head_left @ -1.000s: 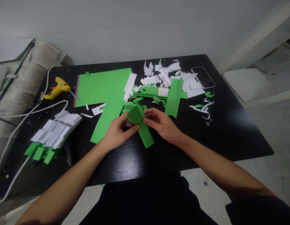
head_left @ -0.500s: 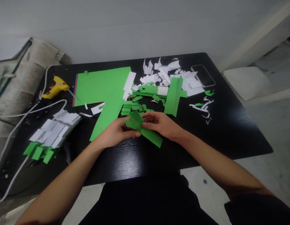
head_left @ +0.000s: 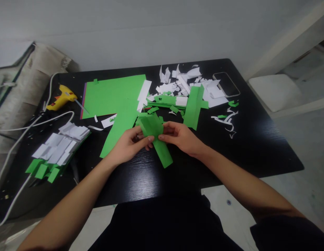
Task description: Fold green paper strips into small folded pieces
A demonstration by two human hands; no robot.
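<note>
Between my two hands, above the table's front half, a creased strip of green paper (head_left: pixel 155 136) is held up at a slant. My left hand (head_left: pixel 132 143) pinches its left edge, thumb on the near face and fingers behind. On the opposite edge, my right hand (head_left: pixel 181 138) grips it the same way, thumb in front. The strip's lower end hangs free below the thumbs. Just behind it lie small cut green pieces (head_left: pixel 153 111), partly hidden by the strip. A larger green sheet (head_left: pixel 122 122) lies close to my left hand.
A yellow glue gun (head_left: pixel 63 97) with a white cable lies at the left. Near it rests a layered piece with white and green paper tabs (head_left: pixel 59 146). White scraps (head_left: pixel 177 82), a folded green strip (head_left: pixel 193 106) and a phone (head_left: pixel 226 84) occupy the back right.
The green strip has turned more upright, its lower end swinging left and its upper part opening out flatter. Both hands stay in nearly the same place with small finger shifts.
</note>
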